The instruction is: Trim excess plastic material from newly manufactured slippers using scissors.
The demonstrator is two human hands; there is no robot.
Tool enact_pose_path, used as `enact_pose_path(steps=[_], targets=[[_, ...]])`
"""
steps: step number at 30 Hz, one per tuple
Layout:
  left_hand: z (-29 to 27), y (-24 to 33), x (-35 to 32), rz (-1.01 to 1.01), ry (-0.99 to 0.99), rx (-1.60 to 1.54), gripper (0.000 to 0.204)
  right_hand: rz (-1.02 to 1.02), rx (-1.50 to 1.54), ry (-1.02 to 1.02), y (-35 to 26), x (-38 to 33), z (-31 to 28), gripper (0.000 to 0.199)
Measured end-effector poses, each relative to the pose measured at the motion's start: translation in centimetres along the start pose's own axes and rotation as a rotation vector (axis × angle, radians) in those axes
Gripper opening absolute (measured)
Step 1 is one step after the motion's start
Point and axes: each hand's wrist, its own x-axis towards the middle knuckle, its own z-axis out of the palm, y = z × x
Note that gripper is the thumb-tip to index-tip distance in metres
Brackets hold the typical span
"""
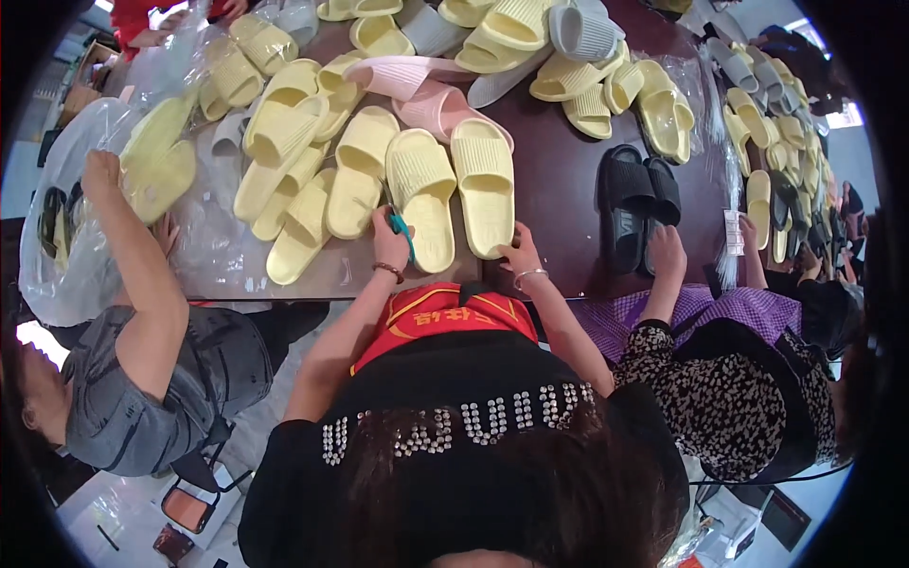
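Note:
Two yellow ribbed slippers lie side by side in front of me, heels toward me: a left slipper (422, 204) and a right slipper (485, 189). My left hand (388, 244) is closed around a teal loop that looks like a scissors handle (403, 234), beside the left slipper's edge; any blades are hidden. At the right slipper's heel, my right hand (522, 256) pinches the rim between thumb and fingers. Another yellow slipper (362, 170) lies just left of the pair. Behind them, pink slippers (440, 104) rest partly under the right one.
Loose yellow slippers (284, 142) heap along the table (559, 189), with grey slippers (582, 33) at the back. On the left, a co-worker's hand (102, 175) is by clear plastic bags (76, 161). To the right, another co-worker's hand (668, 251) is at black slippers (627, 204).

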Motion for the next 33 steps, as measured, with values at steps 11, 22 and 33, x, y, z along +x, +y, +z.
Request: enact_pose_path(steps=[11, 22, 33], targets=[[0.4, -3.8, 1.2, 0.114, -0.135, 0.084, 0.043, -0.915, -0.798, 0.295, -1.9, 5.7, 4.3, 0.056], [-5.1, -8.2, 0.4, 0.410, -0.040, 0.329, 0.045, -0.642, -0.889, 0.610, -2.9, 11.9, 9.9, 0.051], [-7.1, 5.3, -2.3, 0.359, -0.260, 0.107, 0.041, -0.924, -0.182, 0.486, -3.3, 6.4, 1.4, 0.017]])
